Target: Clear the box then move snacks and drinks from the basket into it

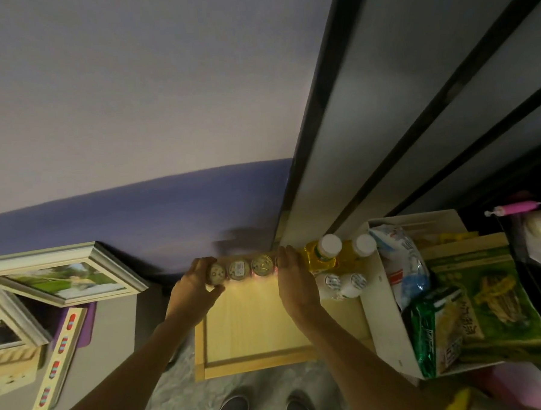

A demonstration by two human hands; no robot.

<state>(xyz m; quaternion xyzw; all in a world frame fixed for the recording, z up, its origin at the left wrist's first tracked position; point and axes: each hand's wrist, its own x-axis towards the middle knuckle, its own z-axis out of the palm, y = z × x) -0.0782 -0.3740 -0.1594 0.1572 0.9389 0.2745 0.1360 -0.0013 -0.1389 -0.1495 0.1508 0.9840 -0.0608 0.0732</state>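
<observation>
A shallow light wooden box (253, 328) lies on the floor in front of my feet. Along its far wall stands a row of small cans (250, 267). My left hand (198, 287) grips the leftmost can (215, 274). My right hand (293, 275) rests flat against the right end of the row, covering a can there. To its right stand yellow drink bottles with white caps (323, 253) and two small white bottles (340, 284). A white basket (391, 317) at the right holds green snack bags (487, 300) and a blue-white packet (403, 260).
Picture frames (66, 275) and a long patterned strip (60, 353) lie on a grey surface at the left. A purple wall is behind the box, and a dark-framed cabinet (384, 120) rises at the right. My shoes (264, 409) stand just before the box.
</observation>
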